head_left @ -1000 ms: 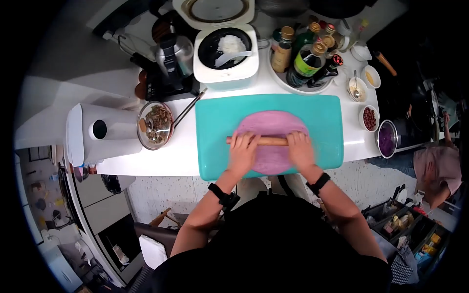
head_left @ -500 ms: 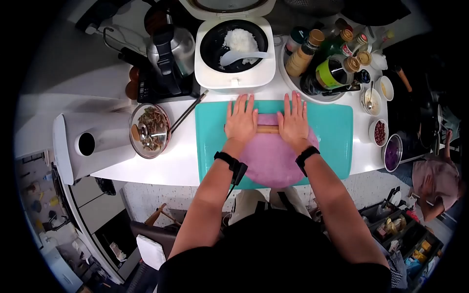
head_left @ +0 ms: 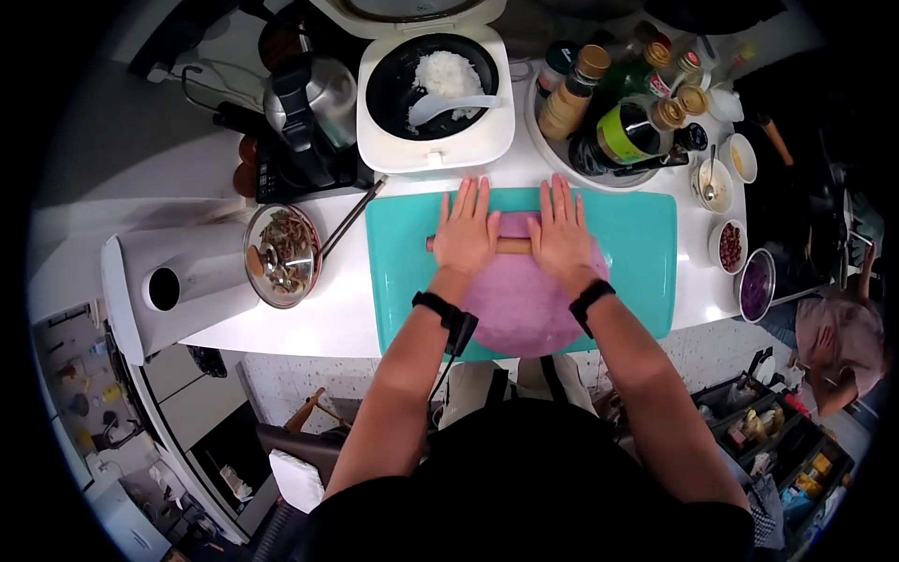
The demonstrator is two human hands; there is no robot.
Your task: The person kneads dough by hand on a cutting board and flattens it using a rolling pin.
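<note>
A flat round sheet of purple dough lies on the teal cutting board. Across its far part runs a wooden rolling pin. My left hand rests flat on the pin's left part, fingers stretched away from me. Likewise, my right hand lies palm down over the pin's right part with its fingers extended. Between the two hands a short middle length of the pin shows, and its left end sticks out beside my left hand. The right end is hidden.
Behind the board stands an open rice cooker with rice and a paddle. A round tray holds several bottles. Left are chopsticks, a glass-lidded bowl and a kettle. Small bowls line the right; another person is beyond.
The view has shifted slightly. The rolling pin's left end now shows beside my left hand. Both hands stay flat on the pin, with little visible movement over the dough.
</note>
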